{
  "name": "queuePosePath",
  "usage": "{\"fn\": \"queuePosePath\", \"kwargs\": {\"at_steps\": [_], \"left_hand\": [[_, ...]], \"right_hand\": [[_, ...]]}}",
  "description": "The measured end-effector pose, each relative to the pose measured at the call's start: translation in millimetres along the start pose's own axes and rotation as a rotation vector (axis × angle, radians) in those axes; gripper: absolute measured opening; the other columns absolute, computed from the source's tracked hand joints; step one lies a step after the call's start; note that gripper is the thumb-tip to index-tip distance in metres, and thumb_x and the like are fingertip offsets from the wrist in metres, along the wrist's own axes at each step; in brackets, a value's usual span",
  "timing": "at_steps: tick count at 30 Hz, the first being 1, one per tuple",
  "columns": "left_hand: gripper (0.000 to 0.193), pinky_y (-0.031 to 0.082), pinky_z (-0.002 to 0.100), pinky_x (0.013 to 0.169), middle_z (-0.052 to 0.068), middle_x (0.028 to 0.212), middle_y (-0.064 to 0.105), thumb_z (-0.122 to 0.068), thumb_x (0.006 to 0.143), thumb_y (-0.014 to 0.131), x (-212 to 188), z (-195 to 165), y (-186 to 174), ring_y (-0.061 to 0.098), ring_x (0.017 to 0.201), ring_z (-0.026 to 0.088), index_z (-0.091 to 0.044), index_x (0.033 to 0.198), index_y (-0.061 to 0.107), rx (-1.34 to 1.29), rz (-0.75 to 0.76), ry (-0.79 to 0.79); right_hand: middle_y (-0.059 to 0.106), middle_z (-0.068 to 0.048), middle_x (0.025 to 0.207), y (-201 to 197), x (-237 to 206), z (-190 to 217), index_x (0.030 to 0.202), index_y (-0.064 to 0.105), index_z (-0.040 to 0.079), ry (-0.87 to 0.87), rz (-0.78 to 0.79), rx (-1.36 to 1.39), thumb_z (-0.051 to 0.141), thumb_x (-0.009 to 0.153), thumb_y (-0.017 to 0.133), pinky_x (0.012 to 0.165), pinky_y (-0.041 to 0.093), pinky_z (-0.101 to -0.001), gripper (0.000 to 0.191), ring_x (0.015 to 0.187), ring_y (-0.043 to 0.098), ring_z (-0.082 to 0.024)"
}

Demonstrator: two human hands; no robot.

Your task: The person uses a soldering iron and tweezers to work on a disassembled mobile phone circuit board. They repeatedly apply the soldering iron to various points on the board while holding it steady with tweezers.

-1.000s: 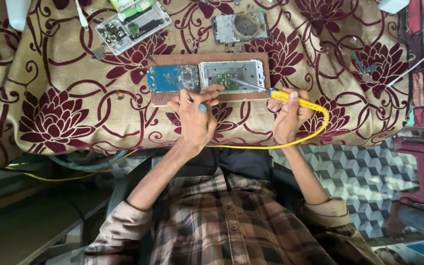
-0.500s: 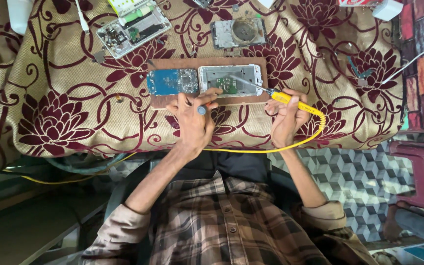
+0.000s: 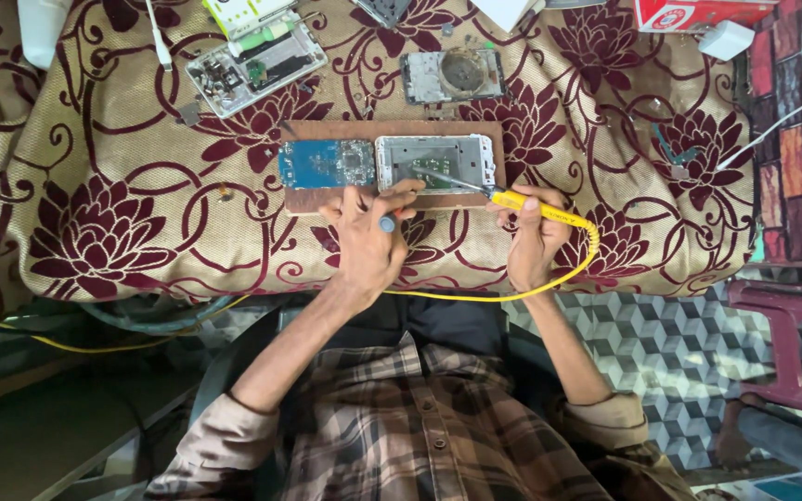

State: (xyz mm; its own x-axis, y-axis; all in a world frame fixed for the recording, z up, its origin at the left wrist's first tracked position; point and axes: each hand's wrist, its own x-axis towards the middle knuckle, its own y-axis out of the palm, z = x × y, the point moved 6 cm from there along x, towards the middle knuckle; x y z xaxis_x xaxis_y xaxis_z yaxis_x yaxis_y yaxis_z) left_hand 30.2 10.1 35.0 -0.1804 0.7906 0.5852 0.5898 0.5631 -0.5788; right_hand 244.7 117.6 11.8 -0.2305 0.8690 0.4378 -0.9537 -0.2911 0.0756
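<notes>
A wide surface (image 3: 122, 139) under a beige cloth with dark red flowers fills the upper part of the view. Near its front edge lies a brown wooden board (image 3: 327, 199), and on the board sit two flat things side by side, touching or nearly so: a blue circuit board (image 3: 325, 163) on the left and an opened white phone frame (image 3: 433, 160) on the right, its inside facing up.

Farther back on the cloth lie another opened phone (image 3: 257, 63) with parts showing and a third phone shell (image 3: 449, 74) with a round part in its middle.

The right hand (image 3: 529, 237) rests at the board's right corner, its fingers closed around the yellow handle of a soldering iron (image 3: 536, 208), pen-style; the thin metal tip reaches left into the phone frame. A yellow cord (image 3: 512, 292) loops from the handle down past the surface edge.

The left hand (image 3: 364, 237) lies on the board's front edge, just below the frame, fingers curled around a small grey-tipped tool (image 3: 387, 223); how tightly I cannot tell.

The iron looks light and stiff, best held on the yellow grip, well away from the metal tip, which is likely hot. The frame and circuit board look thin, light and fragile; their outer edges are the safest places to hold.
</notes>
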Motion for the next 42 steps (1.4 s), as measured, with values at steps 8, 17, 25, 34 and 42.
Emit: {"fn": "queuePosePath", "kwargs": {"at_steps": [8,17,25,34,42], "left_hand": [[0.059,0.025,0.045,0.082,-0.008,0.115,0.065,-0.001,0.066,0.068,-10,6,13,0.044,0.092,0.023,-0.014,0.122,0.056,0.084,0.077,-0.001],[0.052,0.031,0.043,0.082,-0.001,0.124,0.067,0.002,0.069,0.07,0,-9,1,0.053,0.088,0.023,-0.006,0.118,0.056,0.089,0.024,0.141],[0.055,0.039,0.039,0.081,0.006,0.141,0.063,0.001,0.066,0.07,3,-18,-4,0.063,0.086,0.02,-0.006,0.12,0.061,0.073,0.056,0.18],[0.052,0.044,0.035,0.079,0.008,0.14,0.065,0.002,0.065,0.068,1,-19,0,0.068,0.081,0.018,-0.006,0.116,0.064,0.079,0.031,0.203],[0.041,0.048,0.035,0.077,0.007,0.138,0.066,0.002,0.07,0.065,1,-20,2,0.07,0.079,0.017,-0.008,0.11,0.063,0.07,-0.004,0.196]], "right_hand": [[0.07,-0.02,0.093,-2,0,-3,0.121,0.053,-0.004,0.026,-0.032,0.068,0.024,0.115,0.049,0.075,0.05,-0.0298,0.029,0.077,0.06,-0.017],[0.071,-0.018,0.091,-3,-1,2,0.115,0.053,-0.004,0.034,-0.075,-0.082,0.023,0.115,0.049,0.076,0.049,-0.0286,0.027,0.076,0.057,-0.014],[0.07,-0.017,0.088,12,0,29,0.107,0.055,-0.004,0.0,-0.135,-0.212,0.012,0.112,0.055,0.07,0.051,-0.0256,0.016,0.074,0.063,-0.013],[0.068,-0.01,0.078,42,18,86,0.096,0.057,-0.002,-0.09,-0.05,-0.558,0.005,0.107,0.065,0.063,0.048,-0.0255,0.015,0.067,0.061,-0.01],[0.064,-0.005,0.078,55,33,111,0.095,0.057,-0.001,-0.08,0.009,-0.632,0.004,0.108,0.068,0.061,0.042,-0.0264,0.018,0.067,0.053,-0.007]]}}
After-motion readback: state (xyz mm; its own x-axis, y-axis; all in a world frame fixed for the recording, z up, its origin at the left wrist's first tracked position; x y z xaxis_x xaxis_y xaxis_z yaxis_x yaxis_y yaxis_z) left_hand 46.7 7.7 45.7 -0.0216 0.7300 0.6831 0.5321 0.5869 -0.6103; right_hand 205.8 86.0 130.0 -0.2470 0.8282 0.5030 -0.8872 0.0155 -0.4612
